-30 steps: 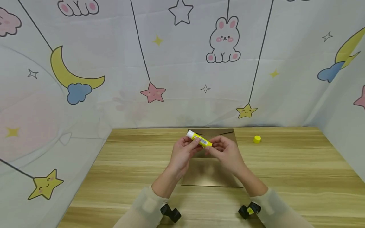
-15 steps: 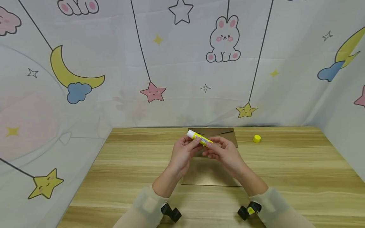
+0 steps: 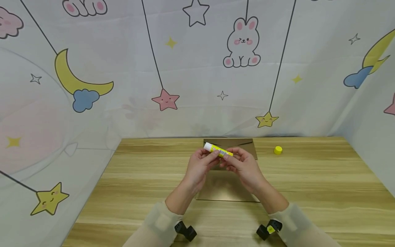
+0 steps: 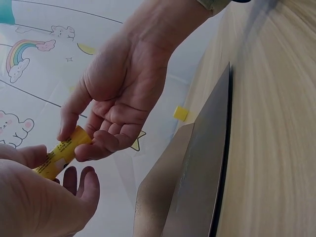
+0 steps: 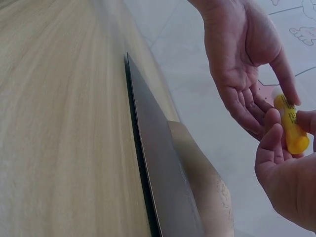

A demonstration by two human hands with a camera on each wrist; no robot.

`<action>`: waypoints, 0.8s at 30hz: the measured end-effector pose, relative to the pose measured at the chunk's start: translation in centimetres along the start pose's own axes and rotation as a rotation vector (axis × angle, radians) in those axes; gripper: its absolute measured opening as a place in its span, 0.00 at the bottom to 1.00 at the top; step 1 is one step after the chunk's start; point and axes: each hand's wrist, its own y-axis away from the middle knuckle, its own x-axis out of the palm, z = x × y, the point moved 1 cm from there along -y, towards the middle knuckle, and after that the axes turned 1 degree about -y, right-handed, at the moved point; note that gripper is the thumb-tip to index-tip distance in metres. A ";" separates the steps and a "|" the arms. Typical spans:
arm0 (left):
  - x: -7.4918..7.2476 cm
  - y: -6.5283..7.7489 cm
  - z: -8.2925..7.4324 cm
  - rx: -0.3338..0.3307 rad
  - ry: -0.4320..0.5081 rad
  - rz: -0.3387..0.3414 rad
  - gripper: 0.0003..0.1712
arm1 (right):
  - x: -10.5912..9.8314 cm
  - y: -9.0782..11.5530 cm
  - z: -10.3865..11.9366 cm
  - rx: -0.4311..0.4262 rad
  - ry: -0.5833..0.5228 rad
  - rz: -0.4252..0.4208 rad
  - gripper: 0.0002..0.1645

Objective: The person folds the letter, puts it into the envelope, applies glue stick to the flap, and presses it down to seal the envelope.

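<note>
In the head view a yellow glue stick point(image 3: 213, 148) with a white end is held tilted in the air, its white end up and to the left. My left hand point(image 3: 197, 168) pinches it around the middle between thumb and fingers. My right hand point(image 3: 247, 169) pinches the lower, yellow end, seen also in the right wrist view, where the glue stick point(image 5: 291, 128) points its yellow end toward the camera. Beneath both hands lies a brown envelope point(image 3: 228, 188) with its flap side away from me, partly hidden by the hands.
A small yellow cap point(image 3: 278, 150) stands on the wooden table point(image 3: 314, 178), to the right of the envelope. A white cloth printed with stars, moons and a rabbit point(image 3: 242, 48) hangs behind the table and along its sides.
My right thumb has moved up onto the yellow end of the glue stick. The stick has shifted slightly right, while the left hand keeps its pinch. The cap and envelope stay put.
</note>
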 end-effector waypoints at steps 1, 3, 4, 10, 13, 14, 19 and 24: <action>0.0 0.0 0.0 -0.003 0.000 0.008 0.15 | 0.0 0.0 0.0 -0.005 -0.001 -0.007 0.16; 0.0 0.1 0.0 -0.006 0.000 0.021 0.16 | 0.0 0.0 0.1 -0.013 -0.004 -0.025 0.16; 0.0 0.1 -0.1 -0.010 -0.001 0.024 0.17 | -0.1 0.0 0.1 -0.018 -0.007 -0.036 0.16; -0.2 0.1 -0.1 -0.014 -0.025 -0.023 0.24 | -0.6 -0.2 0.4 -0.027 -0.025 -0.090 0.15; -0.3 0.0 -0.2 -0.007 -0.049 -0.050 0.25 | -1.0 -0.3 0.6 -0.025 -0.020 -0.107 0.15; -0.3 0.0 -0.2 -0.002 -0.059 -0.056 0.26 | -1.2 -0.3 0.8 -0.025 -0.017 -0.111 0.15; -0.7 -0.1 -0.5 0.063 -0.150 -0.086 0.23 | -2.1 -0.2 1.5 -0.029 0.028 -0.129 0.18; -1.7 0.2 -1.0 0.148 -0.322 -0.082 0.22 | -3.6 0.1 2.1 -0.034 0.082 -0.126 0.21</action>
